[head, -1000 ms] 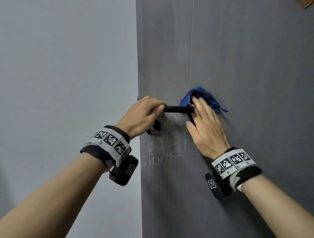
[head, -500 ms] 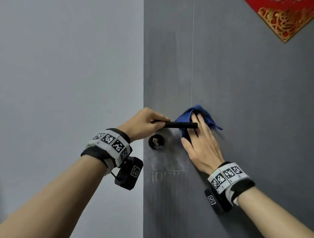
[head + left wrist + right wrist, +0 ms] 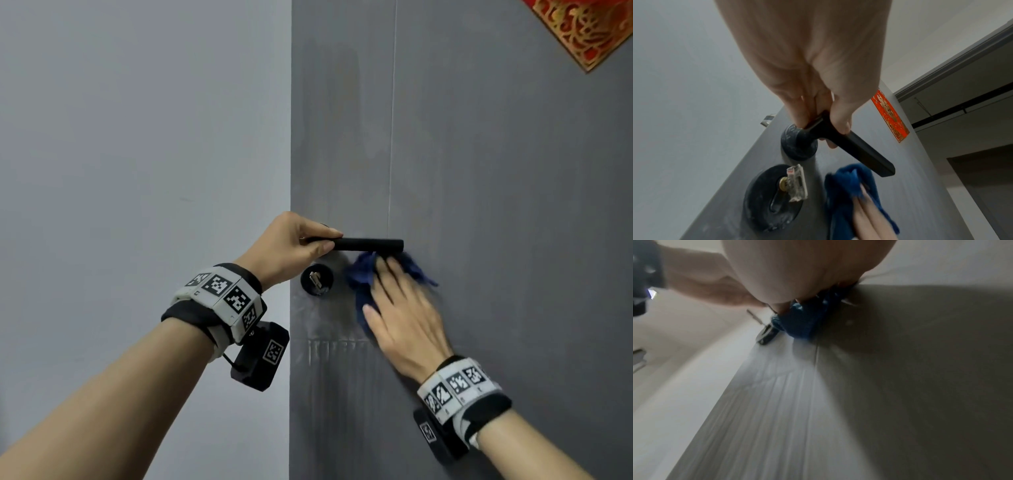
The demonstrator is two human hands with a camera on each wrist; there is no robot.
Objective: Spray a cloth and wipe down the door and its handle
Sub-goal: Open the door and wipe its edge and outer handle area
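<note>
- Grey everything here: a pale grey wall (image 3: 137, 171) on the left, and the darker grey door (image 3: 513, 240) standing edge-on to it, with a red and gold decoration (image 3: 589, 31) stuck up in its top right corner.
- Left hand (image 3: 291, 246) has its fingers and thumb curled round the black handle (image 3: 370, 244) near the pivot end, so the free end of the lever sticks out bare.
- Right hand (image 3: 400, 315) is flat, fingers straight and pressed on the blue cloth (image 3: 359, 274) — it pins the cloth against the door just under the handle, right beside the round lock plate (image 3: 317, 279) with a key (image 3: 796, 183) in it.
- My read: this is the wiping part, on the panel around the hardware. Streaky damp marks show below the lock, so that patch looks done.
- To do it well, I'd keep the palm flat so the whole cloth stays in contact, and use overlapping strokes.
- The key is the thing to watch: the cloth's loose corners could snag on it.
- The handle itself looks like it's still to do — wrapping the cloth round the lever would probably work better than dabbing.
</note>
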